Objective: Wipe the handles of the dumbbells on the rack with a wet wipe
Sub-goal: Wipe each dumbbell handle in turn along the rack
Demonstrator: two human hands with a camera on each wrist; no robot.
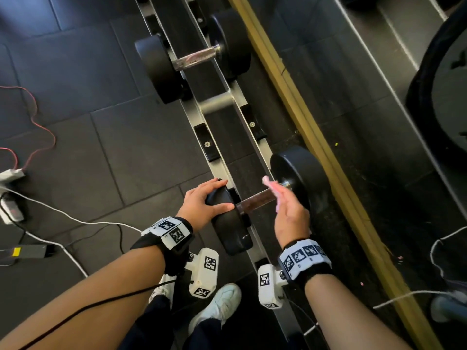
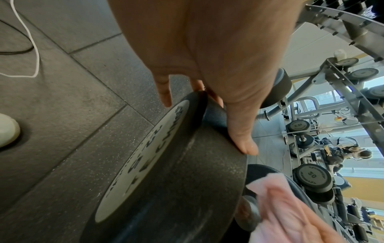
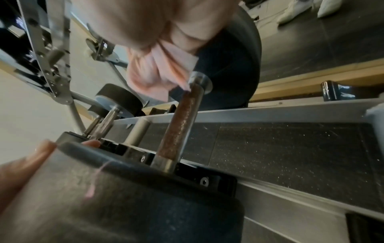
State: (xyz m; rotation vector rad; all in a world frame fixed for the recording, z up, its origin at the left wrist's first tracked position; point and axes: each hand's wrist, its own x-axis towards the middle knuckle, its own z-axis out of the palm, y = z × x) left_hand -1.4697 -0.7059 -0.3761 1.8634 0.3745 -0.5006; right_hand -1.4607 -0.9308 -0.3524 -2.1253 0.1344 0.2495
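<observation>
A black dumbbell lies across the rack rails [image 1: 219,168]. Its rusty knurled handle [image 1: 255,200] runs between a near head [image 1: 230,228] and a far head [image 1: 300,173]. My left hand [image 1: 202,200] grips the near head [image 2: 166,180], fingers over its rim and thumb along its side. My right hand [image 1: 288,210] holds a crumpled pink wet wipe [image 1: 271,185] just over the far end of the handle [image 3: 180,123], next to the far head. In the right wrist view the wipe [image 3: 153,72] hangs from my fingers and touches the handle's collar. A second dumbbell [image 1: 194,58] sits further along the rack.
A yellow strip [image 1: 316,137] at the foot of a mirror runs close behind the rack. On the dark tiled floor to the left lie a power strip [image 1: 10,178] and several cables. My white shoes [image 1: 217,306] stand by the rack's front rail.
</observation>
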